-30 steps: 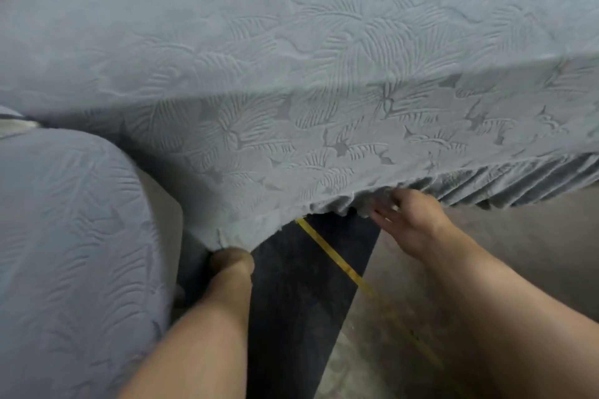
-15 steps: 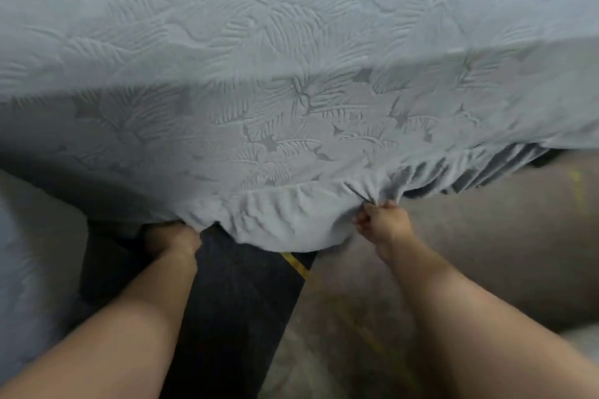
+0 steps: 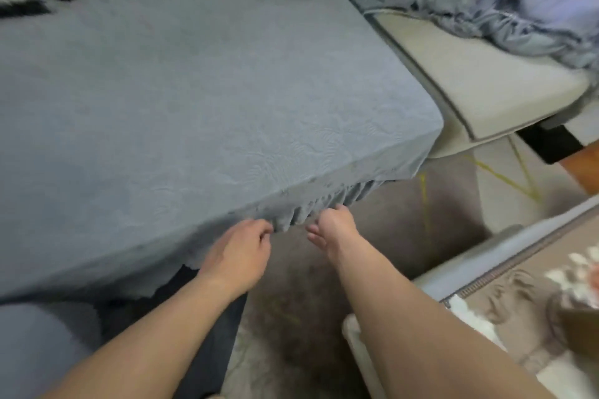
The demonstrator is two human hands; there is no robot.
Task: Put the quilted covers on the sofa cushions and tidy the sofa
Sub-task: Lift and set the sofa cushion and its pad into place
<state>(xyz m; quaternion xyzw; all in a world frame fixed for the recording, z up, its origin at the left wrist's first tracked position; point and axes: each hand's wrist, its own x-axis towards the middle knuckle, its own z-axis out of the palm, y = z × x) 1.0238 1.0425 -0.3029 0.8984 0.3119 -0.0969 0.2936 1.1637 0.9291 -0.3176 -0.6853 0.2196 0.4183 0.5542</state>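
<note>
A blue-grey quilted cover (image 3: 201, 100) with a leaf pattern lies stretched over a big sofa seat cushion that fills the left and middle of the view. Its gathered elastic hem (image 3: 327, 201) hangs under the front edge. My left hand (image 3: 240, 253) is at that hem with its fingers curled, pinching the fabric edge. My right hand (image 3: 334, 227) is just to the right of it, its thumb side touching the gathered hem and its fingers loose. Motion blur softens the hem.
A bare beige cushion (image 3: 486, 84) lies to the right, with a crumpled blue cover (image 3: 479, 6) heaped on its far end. Another covered cushion (image 3: 39, 350) is at the lower left. A patterned surface (image 3: 518, 301) sits at the lower right, above grey floor (image 3: 308, 317).
My head has pulled back and up, so the whole cushion top and the sofa's right side show. Both hands moved closer together on the front hem; the right hand's grip has loosened.
</note>
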